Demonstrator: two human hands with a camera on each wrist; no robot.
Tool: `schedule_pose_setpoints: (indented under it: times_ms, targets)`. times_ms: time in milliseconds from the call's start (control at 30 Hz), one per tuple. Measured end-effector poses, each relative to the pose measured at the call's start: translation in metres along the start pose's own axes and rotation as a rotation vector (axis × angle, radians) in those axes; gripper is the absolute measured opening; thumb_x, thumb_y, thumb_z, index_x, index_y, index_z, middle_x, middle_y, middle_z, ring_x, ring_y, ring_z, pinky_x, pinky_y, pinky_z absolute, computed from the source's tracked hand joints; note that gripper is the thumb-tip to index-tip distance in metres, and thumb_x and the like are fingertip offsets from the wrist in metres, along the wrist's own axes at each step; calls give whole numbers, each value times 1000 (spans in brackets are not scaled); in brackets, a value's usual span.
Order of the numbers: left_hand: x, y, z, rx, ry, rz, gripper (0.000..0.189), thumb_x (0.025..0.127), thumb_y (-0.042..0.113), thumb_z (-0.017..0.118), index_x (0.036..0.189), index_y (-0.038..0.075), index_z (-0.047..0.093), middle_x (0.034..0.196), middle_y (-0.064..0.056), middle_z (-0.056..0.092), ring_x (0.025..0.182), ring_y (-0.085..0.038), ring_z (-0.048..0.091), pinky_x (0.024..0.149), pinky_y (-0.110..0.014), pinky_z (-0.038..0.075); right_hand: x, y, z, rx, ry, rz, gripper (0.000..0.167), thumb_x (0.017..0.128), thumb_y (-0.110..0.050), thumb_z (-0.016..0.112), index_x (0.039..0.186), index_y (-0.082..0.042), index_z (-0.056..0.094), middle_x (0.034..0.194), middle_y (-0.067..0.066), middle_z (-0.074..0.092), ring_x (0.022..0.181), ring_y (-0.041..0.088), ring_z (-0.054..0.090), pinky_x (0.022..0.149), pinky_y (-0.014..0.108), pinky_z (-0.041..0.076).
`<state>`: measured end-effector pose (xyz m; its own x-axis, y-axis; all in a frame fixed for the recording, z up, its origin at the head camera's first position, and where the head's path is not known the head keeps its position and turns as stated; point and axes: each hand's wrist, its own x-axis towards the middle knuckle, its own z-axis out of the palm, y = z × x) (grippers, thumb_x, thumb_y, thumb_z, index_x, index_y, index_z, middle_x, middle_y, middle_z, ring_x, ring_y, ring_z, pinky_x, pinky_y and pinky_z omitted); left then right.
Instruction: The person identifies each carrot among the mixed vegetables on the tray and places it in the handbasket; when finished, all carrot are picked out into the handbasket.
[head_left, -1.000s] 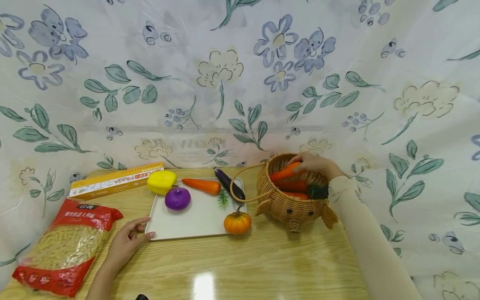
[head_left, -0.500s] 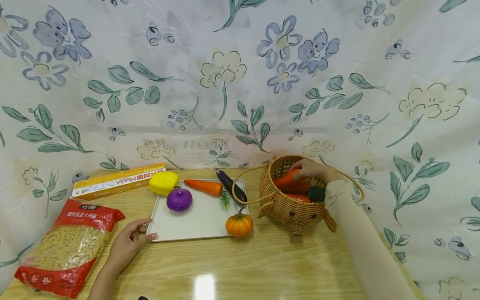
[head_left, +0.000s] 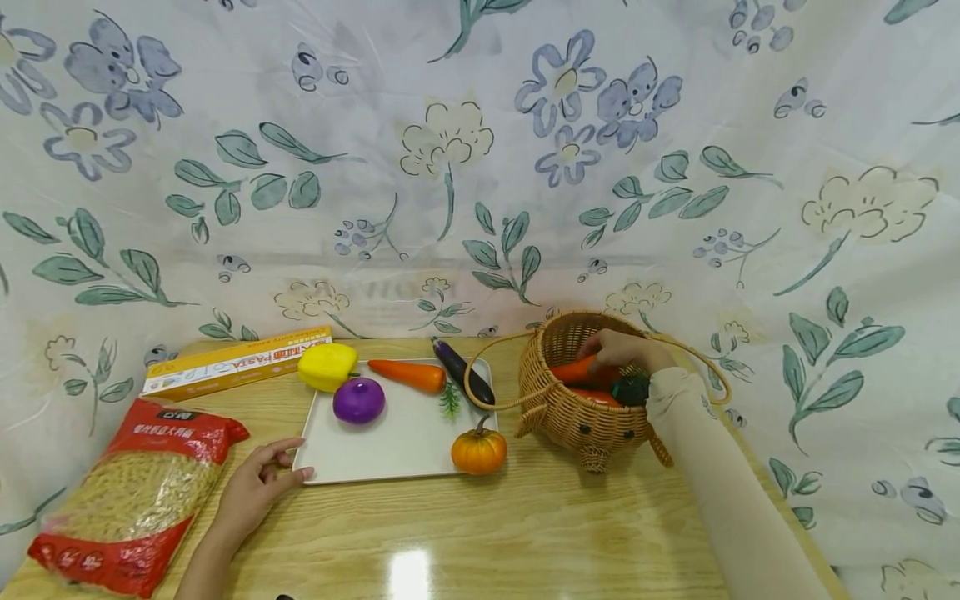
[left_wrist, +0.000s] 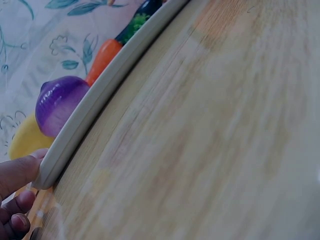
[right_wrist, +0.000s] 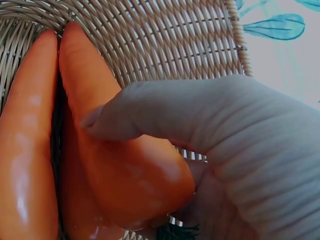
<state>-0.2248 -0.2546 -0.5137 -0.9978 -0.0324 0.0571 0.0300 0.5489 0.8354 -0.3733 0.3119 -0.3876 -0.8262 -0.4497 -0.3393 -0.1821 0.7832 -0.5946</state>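
My right hand [head_left: 618, 350] reaches into the wicker basket [head_left: 536, 379] and holds an orange toy carrot [right_wrist: 135, 175]. The thumb lies across the carrot and the fingers go round its far side, partly hidden. Beside and under it in the basket lie other carrots [right_wrist: 25, 135]. At the tray's front left corner, my left hand [head_left: 251, 487] grips the white tray [head_left: 375, 454] by its edge. On that tray rest a purple toy onion [head_left: 359, 401], a yellow vegetable [head_left: 327, 367], a carrot [head_left: 408, 375], an eggplant [head_left: 461, 371] and a small pumpkin [head_left: 478, 450] at the right corner.
A red bag of pasta [head_left: 142, 492] lies at the left, with a yellow pasta box [head_left: 232, 364] behind it. The basket's handle [head_left: 480, 404] loops over the tray's right side. A floral cloth [head_left: 465, 167] hangs behind the wooden table [head_left: 540, 533].
My right hand has lowered the carrot deeper into the basket, where it now lies among the others. The left hand has stayed at the tray's corner.
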Motion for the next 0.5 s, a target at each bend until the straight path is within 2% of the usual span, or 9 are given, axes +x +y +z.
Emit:
schedule_pose_setpoints:
  times_ms: [133,367,500]
  targets:
    - [-1,1,0,9,-4,-5,54,87,26,78,133,4,60,100,-5,55,63,-8,38,57,-27,34,1,-1,4,-52,20,16,38,82,-1,64,119,8,65,115,21,63,92,24,57,77,33,49]
    - [-1,0,0,17,-3,0,54,87,27,77,133,4,60,99,-5,55,63,-8,38,57,-28,34,2,-9,8,-113,-9,71,31,85,2,62,115,5,65,117,21,63,99,27,59,80,38,53]
    - [-1,-1,0,19,-5,-13,55,87,29,77,133,5,60,100,-5,54,64,-9,38,57,-27,34,3,-12,7,-121,-20,69,29,84,2,64,113,6,65,112,20,63,93,25,58,77,36,52]
